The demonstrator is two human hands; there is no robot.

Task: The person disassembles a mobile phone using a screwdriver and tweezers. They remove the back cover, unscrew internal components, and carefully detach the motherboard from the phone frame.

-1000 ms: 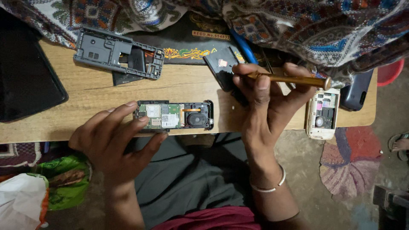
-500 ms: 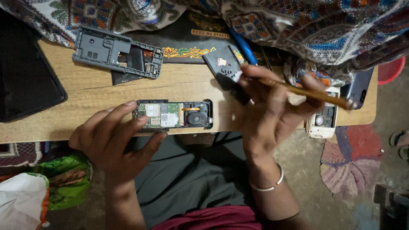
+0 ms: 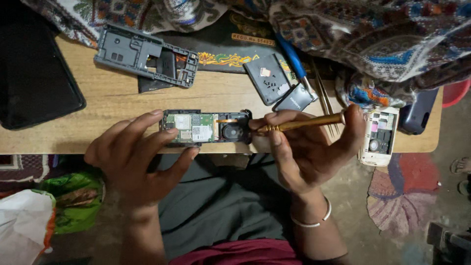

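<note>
Brass-coloured metal screwdriver (image 3: 299, 122) lies gripped in my right hand (image 3: 309, 152) — tip at the opened phone with its green circuit board (image 3: 203, 127). My left hand (image 3: 135, 154) pinches that phone's left end on the wooden bench (image 3: 117, 98).

Opened phone (image 3: 205, 128) between left hand (image 3: 135, 157) and screwdriver (image 3: 300, 123)

Soft, even light falls on the wooden table (image 3: 113, 98) at centre, which stays fairly sharp. The lower corners sink into dim shadow, perhaps slightly blurred, with mild wide-angle bending at the edges.
</note>
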